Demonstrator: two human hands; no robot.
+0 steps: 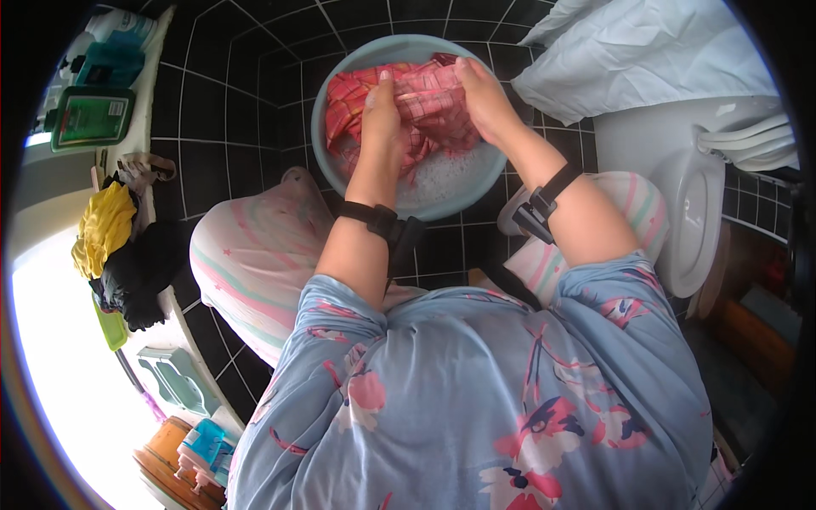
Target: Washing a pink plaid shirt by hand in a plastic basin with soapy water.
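A red and pink plaid cloth is held up in both hands over a light blue basin. My left hand grips it on the left, thumb on top and fingers hidden beneath. On the other side my right hand is closed on the cloth in the same way, thumb uppermost. Part of the fabric hangs down into the basin, where sudsy water shows near the front. Both forearms wear a black strap with a small dark device.
Dark tiles surround the basin. To the right are a white toilet and a pale hanging curtain. Along the left ledge sit a green bottle, yellow cloth, black cloth and blue pump bottles. My knees flank the basin.
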